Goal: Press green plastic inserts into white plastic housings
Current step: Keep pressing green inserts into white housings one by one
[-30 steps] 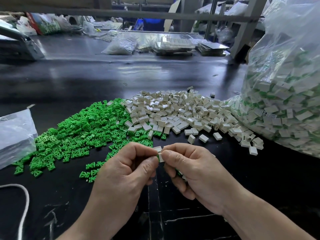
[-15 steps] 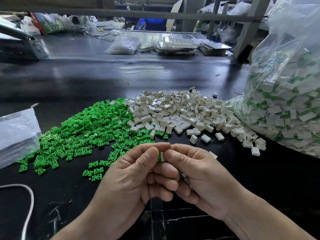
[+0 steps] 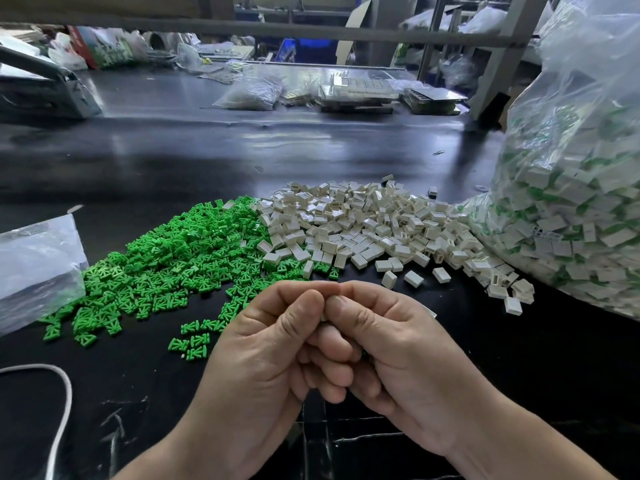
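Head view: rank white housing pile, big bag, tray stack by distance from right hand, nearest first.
1. white housing pile, just ahead of the right hand.
2. big bag, off to the right.
3. tray stack, far back, centre.

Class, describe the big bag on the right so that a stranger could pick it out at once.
Start at the black table and follow the pile of white housings to its right end. There stands a tall clear bag; unlike the flat bag at the left edge, it bulges with white pieces showing green.
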A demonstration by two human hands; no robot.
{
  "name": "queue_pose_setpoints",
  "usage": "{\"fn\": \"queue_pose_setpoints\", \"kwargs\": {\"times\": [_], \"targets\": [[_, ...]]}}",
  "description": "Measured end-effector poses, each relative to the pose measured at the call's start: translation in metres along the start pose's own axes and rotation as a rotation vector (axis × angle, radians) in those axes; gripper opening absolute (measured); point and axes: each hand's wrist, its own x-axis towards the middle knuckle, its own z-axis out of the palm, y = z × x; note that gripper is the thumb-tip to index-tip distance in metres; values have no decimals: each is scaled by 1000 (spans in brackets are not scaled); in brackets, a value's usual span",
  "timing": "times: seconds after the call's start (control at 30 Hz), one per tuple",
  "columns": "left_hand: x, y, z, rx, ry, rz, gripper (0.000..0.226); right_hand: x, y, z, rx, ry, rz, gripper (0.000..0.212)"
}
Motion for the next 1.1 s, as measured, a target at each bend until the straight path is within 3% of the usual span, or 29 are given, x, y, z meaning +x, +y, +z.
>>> {"fn": "queue_pose_setpoints", "kwargs": {"times": [0.23,0.77,1.1], "targets": [[-1,2,-3,-37,-129,-9,36,-3,-3,1,50,-4,-11,20],[-2,2,-3,-38,-58,-26,38,-5,1,6,18,1,-13,39],[-2,3,-1,-43,-57,-12,36,-4,3,11,69,-8,-21,30]]}}
